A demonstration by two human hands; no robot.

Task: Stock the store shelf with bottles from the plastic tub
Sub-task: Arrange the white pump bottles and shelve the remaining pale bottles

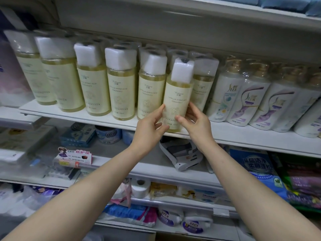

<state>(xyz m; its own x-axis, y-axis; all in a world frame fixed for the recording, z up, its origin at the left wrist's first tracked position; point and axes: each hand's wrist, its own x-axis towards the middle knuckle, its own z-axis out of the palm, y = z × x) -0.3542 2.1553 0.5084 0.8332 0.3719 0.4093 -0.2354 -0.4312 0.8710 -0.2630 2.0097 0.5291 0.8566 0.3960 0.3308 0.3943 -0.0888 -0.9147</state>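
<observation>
Gripping one bottle (176,100) low between my left hand (150,124) and right hand (194,120), I have it at the front edge of the shelf (243,134), perhaps just touching down, beside a row of matching bottles (121,91) already stocked; the tub is out of view, so what's left is unclear.

The lower label of the pale yellow bottle (178,94) is covered by the left hand (149,124) and the right hand (198,120), and its small print is unreadable. The rear bottles (151,47) show only wrapped caps behind the front row. The leftmost bottles (31,70) are blurred. The white bottle (311,120) is cut off by the right edge.
</observation>
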